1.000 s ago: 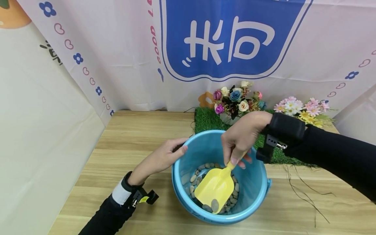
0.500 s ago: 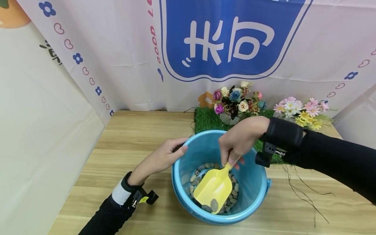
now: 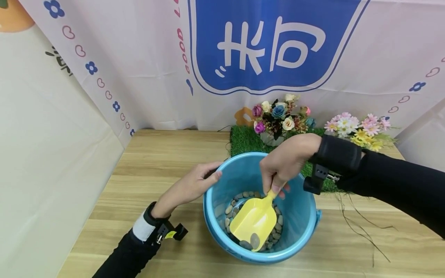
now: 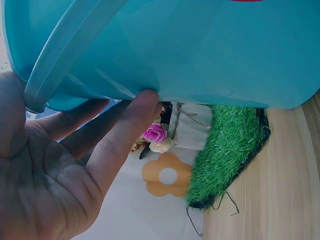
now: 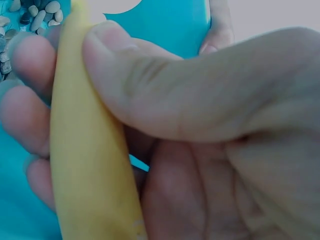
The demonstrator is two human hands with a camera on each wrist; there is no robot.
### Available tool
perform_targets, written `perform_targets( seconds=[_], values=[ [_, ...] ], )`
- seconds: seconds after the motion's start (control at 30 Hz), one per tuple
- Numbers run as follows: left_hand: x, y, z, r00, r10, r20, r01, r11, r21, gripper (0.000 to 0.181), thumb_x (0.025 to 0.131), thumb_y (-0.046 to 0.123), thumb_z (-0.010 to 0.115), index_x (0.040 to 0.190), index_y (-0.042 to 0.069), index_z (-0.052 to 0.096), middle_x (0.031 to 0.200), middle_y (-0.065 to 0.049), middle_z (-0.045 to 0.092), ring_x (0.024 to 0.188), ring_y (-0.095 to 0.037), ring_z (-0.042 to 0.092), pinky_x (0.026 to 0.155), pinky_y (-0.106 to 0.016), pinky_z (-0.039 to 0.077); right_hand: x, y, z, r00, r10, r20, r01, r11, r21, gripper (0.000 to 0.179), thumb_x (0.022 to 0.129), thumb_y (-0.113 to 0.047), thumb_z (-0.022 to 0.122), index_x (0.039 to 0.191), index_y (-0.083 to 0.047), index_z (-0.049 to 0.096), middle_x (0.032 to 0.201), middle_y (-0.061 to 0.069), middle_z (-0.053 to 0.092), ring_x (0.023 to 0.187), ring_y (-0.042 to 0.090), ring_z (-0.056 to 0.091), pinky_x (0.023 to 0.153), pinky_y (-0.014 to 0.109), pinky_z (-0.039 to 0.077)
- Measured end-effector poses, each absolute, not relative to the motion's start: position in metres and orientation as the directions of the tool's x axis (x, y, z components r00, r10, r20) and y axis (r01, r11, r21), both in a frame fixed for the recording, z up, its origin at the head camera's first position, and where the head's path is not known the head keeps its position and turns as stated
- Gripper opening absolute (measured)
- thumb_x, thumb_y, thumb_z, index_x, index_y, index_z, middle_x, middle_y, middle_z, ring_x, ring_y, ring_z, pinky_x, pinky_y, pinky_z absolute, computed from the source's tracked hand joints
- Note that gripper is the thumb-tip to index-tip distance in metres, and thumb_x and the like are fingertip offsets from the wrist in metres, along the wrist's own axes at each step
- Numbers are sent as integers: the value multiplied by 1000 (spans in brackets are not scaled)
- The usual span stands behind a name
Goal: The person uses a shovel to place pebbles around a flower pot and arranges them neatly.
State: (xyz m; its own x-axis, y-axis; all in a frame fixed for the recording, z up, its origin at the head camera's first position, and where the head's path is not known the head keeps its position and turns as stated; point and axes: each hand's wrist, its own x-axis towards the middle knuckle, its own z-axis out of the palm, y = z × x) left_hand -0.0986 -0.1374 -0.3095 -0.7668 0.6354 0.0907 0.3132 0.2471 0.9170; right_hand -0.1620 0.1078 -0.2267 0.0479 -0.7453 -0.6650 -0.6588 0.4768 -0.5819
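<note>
A light blue bucket (image 3: 299, 247) stands on the wooden table, with a ring of grey and tan pebbles (image 3: 277, 231) on its bottom. My right hand (image 3: 288, 162) reaches over the rim and grips the handle of a yellow toy shovel (image 3: 255, 218). One grey pebble (image 3: 255, 241) lies on the tilted blade, near its front edge. In the right wrist view, thumb and fingers wrap the yellow shovel handle (image 5: 90, 150). My left hand (image 3: 191, 183) holds the bucket's left side, thumb over the rim. Its fingers (image 4: 125, 135) lie against the outer wall in the left wrist view.
Behind the bucket lies a green turf mat (image 3: 245, 139), bearing a pot of mixed roses (image 3: 279, 116). Pink, white and yellow daisies (image 3: 358, 129) stand to the right. Dark thin strands (image 3: 363, 227) lie on the table (image 3: 156, 162). A printed cloth (image 3: 149, 77) hangs at the back.
The yellow shovel and my right hand shift slightly left, then slightly back right, with the pebble staying on the blade. My left hand keeps its place on the bucket.
</note>
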Motion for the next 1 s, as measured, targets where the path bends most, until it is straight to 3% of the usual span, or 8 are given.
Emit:
perform_targets(
  seconds=[0.27,0.6,0.83,1.0],
  values=[
    [-99,-137,-309,-768,633,91,314,249,916,36,99,8,38,133,-3,43,110,-24,59,80,-30,65,62,-34,57,-162,110,-224,56,-744,-666,-646,482,-592,26,97,-13,47,80,-17,66,76,-9,62,69,13,56,67,27,51],
    [-99,-138,-310,-770,632,90,311,249,917,36,99,8,38,133,-2,43,110,-24,59,79,-29,65,62,-33,57,-166,116,-220,60,-752,-657,-619,488,-616,25,97,-13,47,95,-26,69,82,-5,65,73,14,58,72,35,54],
    [-99,-138,-309,-764,638,95,312,236,920,36,98,7,38,132,-3,43,109,-25,59,80,-30,65,62,-33,57,-168,120,-219,119,-788,-604,-616,418,-667,25,98,-14,46,89,-22,68,79,-9,62,73,18,57,70,33,54],
    [-99,-138,-309,-763,639,97,315,236,919,36,98,7,38,132,-4,43,109,-25,59,80,-30,65,62,-33,57,-168,125,-218,111,-797,-594,-600,423,-679,25,98,-14,46,87,-21,67,80,-4,64,72,16,58,69,33,54]
  ],
)
